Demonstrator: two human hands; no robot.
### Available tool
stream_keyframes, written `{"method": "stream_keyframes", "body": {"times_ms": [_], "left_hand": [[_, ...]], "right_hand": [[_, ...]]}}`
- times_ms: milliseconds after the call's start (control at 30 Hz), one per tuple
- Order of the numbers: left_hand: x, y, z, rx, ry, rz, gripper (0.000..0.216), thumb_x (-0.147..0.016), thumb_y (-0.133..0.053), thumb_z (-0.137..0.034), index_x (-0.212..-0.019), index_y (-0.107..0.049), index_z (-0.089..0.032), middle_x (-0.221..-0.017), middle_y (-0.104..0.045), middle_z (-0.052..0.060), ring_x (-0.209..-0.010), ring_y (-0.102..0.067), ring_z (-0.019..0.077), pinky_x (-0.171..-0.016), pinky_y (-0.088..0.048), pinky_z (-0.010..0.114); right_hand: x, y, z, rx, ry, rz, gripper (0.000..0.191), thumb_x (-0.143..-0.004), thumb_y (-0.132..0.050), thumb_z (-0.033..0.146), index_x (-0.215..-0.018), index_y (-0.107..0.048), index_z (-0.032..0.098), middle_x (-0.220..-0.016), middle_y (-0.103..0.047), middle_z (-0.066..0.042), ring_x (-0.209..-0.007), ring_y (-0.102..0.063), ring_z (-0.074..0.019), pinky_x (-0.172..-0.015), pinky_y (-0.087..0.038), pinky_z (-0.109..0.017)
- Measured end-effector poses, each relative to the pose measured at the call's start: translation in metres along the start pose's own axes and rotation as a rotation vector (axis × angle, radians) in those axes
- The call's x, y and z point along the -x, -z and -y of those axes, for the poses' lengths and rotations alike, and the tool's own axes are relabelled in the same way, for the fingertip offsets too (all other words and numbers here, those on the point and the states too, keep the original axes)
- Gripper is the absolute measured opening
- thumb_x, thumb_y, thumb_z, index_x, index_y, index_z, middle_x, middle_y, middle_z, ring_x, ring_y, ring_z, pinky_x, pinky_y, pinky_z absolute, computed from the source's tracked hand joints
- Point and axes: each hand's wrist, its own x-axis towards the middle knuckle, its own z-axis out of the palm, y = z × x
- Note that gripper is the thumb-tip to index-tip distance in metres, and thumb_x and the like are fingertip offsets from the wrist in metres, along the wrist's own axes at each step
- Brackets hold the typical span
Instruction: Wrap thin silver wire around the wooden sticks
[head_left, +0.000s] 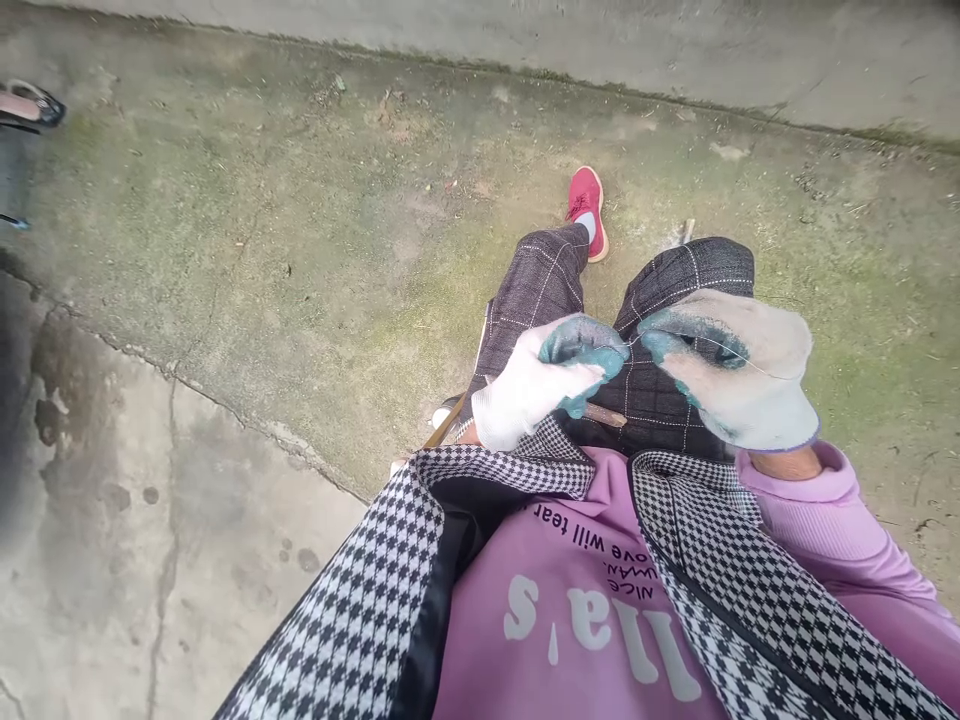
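Both my hands wear white work gloves with blue-green coated fingers and are held close together above my lap. My left hand (551, 380) is closed, its fingertips pinched together. My right hand (731, 365) is closed too, and a thin pale thread or wire (720, 347) runs across its glove towards the left fingertips. A brown wooden stick (604, 414) lies across my lap under my left hand. I am seated, in checked trousers, a purple top and a houndstooth jacket.
Cracked, mossy concrete ground (300, 260) spreads ahead and to the left. My red shoe (587, 205) rests on it ahead of my knees. A raised concrete edge (675, 60) runs along the top. Dark objects (22, 110) sit at the far left.
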Motion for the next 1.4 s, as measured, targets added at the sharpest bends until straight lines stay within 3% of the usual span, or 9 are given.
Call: {"method": "stream_keyframes", "body": {"times_ms": [133, 233, 367, 500, 633, 833, 1067, 1400], "left_hand": [[0.009, -0.002, -0.005, -0.178, -0.161, -0.170, 0.020, -0.111, -0.089, -0.033, -0.127, -0.090, -0.021, -0.121, -0.095, 0.009, -0.110, -0.091, 0.0222, -0.106, -0.078, 0.036], [0.011, -0.002, 0.001, -0.455, -0.249, -0.255, 0.027, -0.111, -0.090, -0.028, -0.137, -0.089, -0.024, -0.132, -0.095, 0.008, -0.120, -0.092, 0.0235, -0.115, -0.077, 0.038], [0.010, -0.003, 0.013, -0.702, -0.387, -0.336, 0.033, -0.112, -0.090, -0.028, -0.145, -0.088, -0.027, -0.137, -0.095, 0.007, -0.123, -0.093, 0.0241, -0.113, -0.077, 0.036], [0.009, -0.003, 0.019, -0.828, -0.522, -0.373, 0.028, -0.119, -0.085, -0.036, -0.144, -0.089, -0.025, -0.128, -0.095, 0.009, -0.115, -0.093, 0.0248, -0.107, -0.077, 0.036], [0.010, -0.001, 0.019, -0.946, -0.546, -0.381, 0.022, -0.121, -0.081, -0.043, -0.128, -0.091, -0.025, -0.105, -0.092, 0.006, -0.095, -0.090, 0.0228, -0.092, -0.073, 0.032], [0.012, -0.001, 0.010, -1.004, -0.544, -0.335, 0.018, -0.117, -0.081, -0.039, -0.124, -0.091, -0.026, -0.099, -0.091, 0.004, -0.090, -0.087, 0.0229, -0.082, -0.067, 0.031], [0.017, -0.008, 0.004, -0.987, -0.484, -0.350, 0.016, -0.116, -0.082, -0.038, -0.122, -0.092, -0.026, -0.099, -0.092, 0.004, -0.089, -0.087, 0.0230, -0.082, -0.067, 0.031], [0.015, -0.009, 0.016, -0.965, -0.556, -0.447, 0.019, -0.118, -0.082, -0.035, -0.131, -0.092, -0.025, -0.107, -0.093, 0.005, -0.092, -0.086, 0.0215, -0.088, -0.068, 0.030]], "right_hand": [[-0.001, -0.001, 0.002, -0.049, -0.094, 0.058, 0.016, -0.106, -0.075, 0.036, -0.105, -0.091, 0.034, -0.101, -0.092, -0.004, -0.093, -0.089, -0.0333, -0.089, -0.074, -0.051], [-0.002, 0.000, 0.007, -0.085, -0.141, 0.092, 0.015, -0.105, -0.076, 0.031, -0.102, -0.090, 0.037, -0.103, -0.093, -0.002, -0.095, -0.090, -0.0332, -0.092, -0.075, -0.052], [-0.002, 0.001, 0.012, -0.122, -0.199, 0.063, 0.019, -0.104, -0.075, 0.027, -0.099, -0.086, 0.041, -0.103, -0.094, 0.001, -0.095, -0.091, -0.0342, -0.091, -0.077, -0.055], [0.000, 0.000, 0.014, -0.039, -0.201, 0.065, 0.015, -0.104, -0.077, 0.028, -0.099, -0.085, 0.039, -0.101, -0.092, -0.002, -0.094, -0.091, -0.0371, -0.088, -0.076, -0.058], [0.001, -0.001, 0.021, 0.014, -0.137, 0.025, 0.013, -0.100, -0.076, 0.021, -0.096, -0.081, 0.032, -0.094, -0.087, -0.006, -0.084, -0.086, -0.0352, -0.079, -0.073, -0.056], [0.000, -0.002, 0.033, 0.185, -0.080, 0.060, 0.021, -0.107, -0.075, 0.024, -0.087, -0.076, 0.030, -0.088, -0.080, -0.009, -0.077, -0.077, -0.0317, -0.071, -0.060, -0.049], [-0.001, -0.011, 0.024, 0.338, 0.054, 0.009, 0.021, -0.103, -0.074, 0.030, -0.082, -0.074, 0.025, -0.080, -0.074, -0.007, -0.069, -0.067, -0.0242, -0.064, -0.041, -0.040], [-0.002, -0.009, 0.026, 0.294, 0.009, 0.084, 0.015, -0.104, -0.073, 0.030, -0.090, -0.077, 0.026, -0.086, -0.079, -0.007, -0.074, -0.069, -0.0250, -0.067, -0.044, -0.040]]}}
